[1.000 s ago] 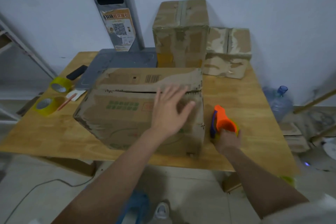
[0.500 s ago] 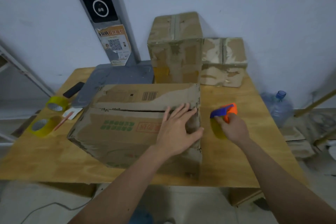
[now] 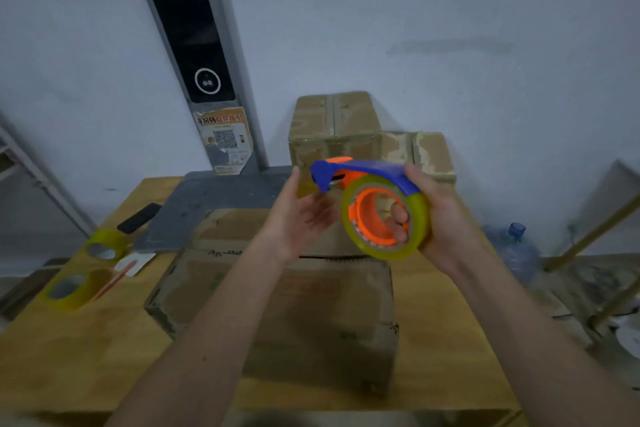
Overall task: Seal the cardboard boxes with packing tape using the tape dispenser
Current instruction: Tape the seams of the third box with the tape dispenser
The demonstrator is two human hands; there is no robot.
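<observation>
Right hand (image 3: 446,218) grips tape dispenser (image 3: 377,208) w/ fingers thru the core, above the unsealed box (image 3: 294,302); left hand (image 3: 299,217) open, reaching for the tape end, which could stick back or twist if fumbled; wooden table (image 3: 446,350), white wall behind.

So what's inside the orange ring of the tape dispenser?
Fingers of the right hand curl through the tape dispenser; its ring hides their tips.

Single head view, forward-down, close over table (image 3: 79,350), facing wall (image 3: 415,10).
</observation>
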